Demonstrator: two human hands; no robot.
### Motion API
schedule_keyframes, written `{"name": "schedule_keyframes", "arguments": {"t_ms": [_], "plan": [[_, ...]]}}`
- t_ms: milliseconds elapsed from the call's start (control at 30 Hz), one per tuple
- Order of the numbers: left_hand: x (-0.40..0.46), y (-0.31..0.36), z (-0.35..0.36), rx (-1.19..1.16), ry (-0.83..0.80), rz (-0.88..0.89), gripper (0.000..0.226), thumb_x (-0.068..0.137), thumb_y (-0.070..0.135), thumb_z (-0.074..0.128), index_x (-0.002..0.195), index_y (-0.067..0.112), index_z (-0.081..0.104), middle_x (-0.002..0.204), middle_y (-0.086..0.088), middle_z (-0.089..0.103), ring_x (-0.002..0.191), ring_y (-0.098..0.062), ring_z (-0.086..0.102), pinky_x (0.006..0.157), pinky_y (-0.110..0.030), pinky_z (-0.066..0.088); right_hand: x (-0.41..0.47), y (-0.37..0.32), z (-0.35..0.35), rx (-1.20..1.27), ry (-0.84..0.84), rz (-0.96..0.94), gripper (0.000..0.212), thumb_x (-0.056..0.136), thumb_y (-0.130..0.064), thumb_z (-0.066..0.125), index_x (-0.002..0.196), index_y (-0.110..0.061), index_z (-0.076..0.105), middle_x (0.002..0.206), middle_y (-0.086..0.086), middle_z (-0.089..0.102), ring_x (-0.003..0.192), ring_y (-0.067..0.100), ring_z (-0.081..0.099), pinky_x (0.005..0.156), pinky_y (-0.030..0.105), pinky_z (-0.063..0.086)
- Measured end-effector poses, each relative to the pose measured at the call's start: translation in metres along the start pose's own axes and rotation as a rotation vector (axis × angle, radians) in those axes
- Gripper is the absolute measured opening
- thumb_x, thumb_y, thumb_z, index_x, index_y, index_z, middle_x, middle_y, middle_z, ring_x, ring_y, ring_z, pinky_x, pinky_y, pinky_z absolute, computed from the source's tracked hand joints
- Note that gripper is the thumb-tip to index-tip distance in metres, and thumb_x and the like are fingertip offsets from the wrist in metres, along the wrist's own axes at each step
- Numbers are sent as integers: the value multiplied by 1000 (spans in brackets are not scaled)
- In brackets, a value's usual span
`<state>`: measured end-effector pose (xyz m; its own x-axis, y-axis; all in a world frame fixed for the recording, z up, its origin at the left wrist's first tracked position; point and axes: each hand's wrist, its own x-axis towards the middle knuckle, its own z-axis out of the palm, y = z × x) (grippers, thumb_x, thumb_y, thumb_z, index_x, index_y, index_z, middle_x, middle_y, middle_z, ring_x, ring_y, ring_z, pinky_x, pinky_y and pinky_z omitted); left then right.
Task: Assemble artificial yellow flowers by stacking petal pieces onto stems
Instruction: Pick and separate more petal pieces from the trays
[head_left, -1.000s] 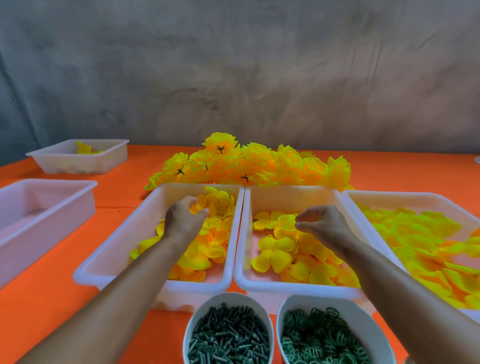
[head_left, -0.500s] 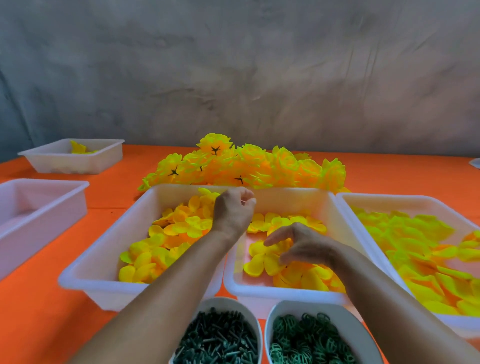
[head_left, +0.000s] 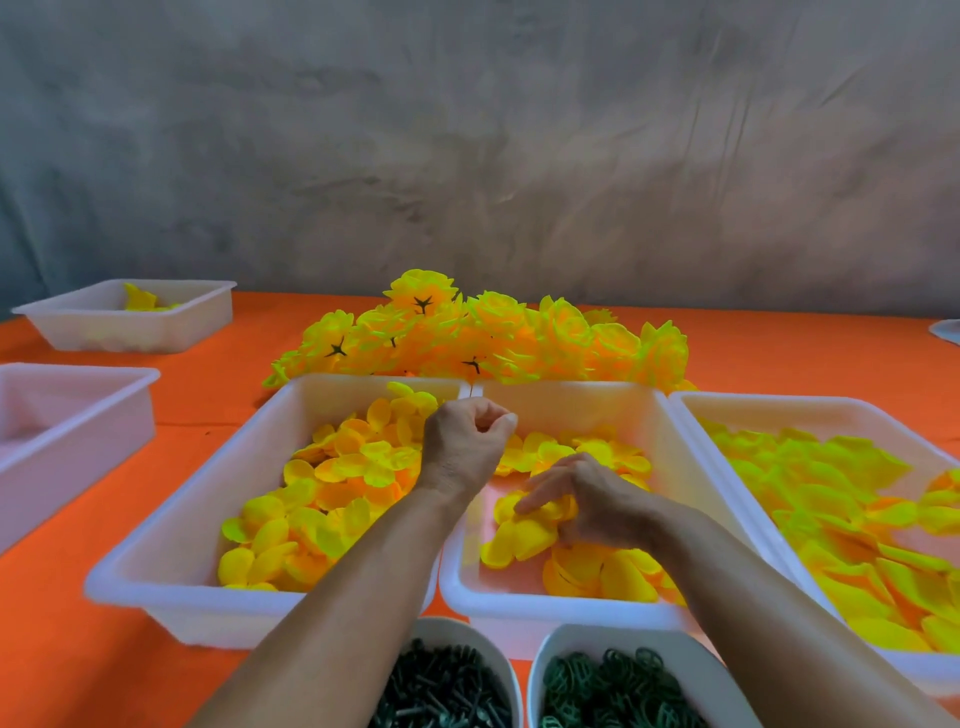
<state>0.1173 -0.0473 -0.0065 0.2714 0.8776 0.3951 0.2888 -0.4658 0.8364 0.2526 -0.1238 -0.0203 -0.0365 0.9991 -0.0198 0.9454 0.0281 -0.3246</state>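
The left hand (head_left: 470, 441) is curled into a loose fist above the divide between two white trays, and a thin stem (head_left: 470, 391) appears pinched in it. A yellow petal piece (head_left: 540, 512) in the middle tray (head_left: 670, 431) is touched by the right hand (head_left: 587, 501), its fingers half open.

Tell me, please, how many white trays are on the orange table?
5: far left, near left, left-centre under the left hand, centre under the right hand, and right. A white edge at far right may belong to another.
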Motion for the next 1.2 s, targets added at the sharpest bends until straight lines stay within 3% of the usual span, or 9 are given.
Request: {"name": "schedule_keyframes", "arguments": {"t_ms": [133,233,400,500,600,667,800,1200], "plan": [[0,-1,-1,-107,-10,-27,14,86,13,65,78,3,71,74,-13,68,68,-16,57,67,-27,46,0,0,-4,265,111,-22,23,82,-10,69,104,-15,73,101,2,71,94,13,61,85,31,48],[3,-2,-1,-214,-13,-66,19,88,12,61,74,3,70,74,-15,68,68,-20,58,67,-30,47,2,2,-6,350,293,48,13,90,-13,59,93,-12,72,74,3,54,72,15,44,63,30,36],[2,-2,0,-298,-168,-48,16,85,28,67,76,15,72,77,0,70,71,-5,61,66,-13,45,6,7,-11,428,471,160,20,93,-13,54,90,1,67,74,9,49,72,19,40,64,37,35],[1,-6,1,-281,-233,-17,13,79,15,74,90,18,70,80,3,67,71,-3,60,68,-15,49,6,6,-11,574,484,121,20,93,-12,56,93,2,69,75,8,50,72,18,41,64,34,36],[2,-8,0,-244,-194,-7,17,80,-1,67,88,13,69,79,-2,66,72,-10,59,68,-21,49,4,2,-10,790,523,105,16,89,-13,62,80,0,66,68,7,50,64,16,43,56,27,36],[3,-8,-1,-258,-136,-20,16,80,-5,65,83,11,68,74,-2,64,70,-12,58,66,-23,48,3,2,-12,989,560,132,9,85,-14,67,83,-5,67,67,4,61,59,11,55,51,22,43],[2,-7,-4,-315,-71,-52,10,82,-4,63,84,6,65,73,-8,62,64,-14,56,46,-18,45,1,4,-18,1212,446,198,6,83,-9,67,88,-11,69,78,6,70,69,14,66,57,23,51],[0,-7,-1,-331,-205,-66,25,73,1,76,90,14,64,79,-9,66,65,-14,63,49,-22,51,-1,6,-15,1143,525,264,9,77,-1,72,81,-9,70,70,5,71,57,12,68,47,21,50]]}}
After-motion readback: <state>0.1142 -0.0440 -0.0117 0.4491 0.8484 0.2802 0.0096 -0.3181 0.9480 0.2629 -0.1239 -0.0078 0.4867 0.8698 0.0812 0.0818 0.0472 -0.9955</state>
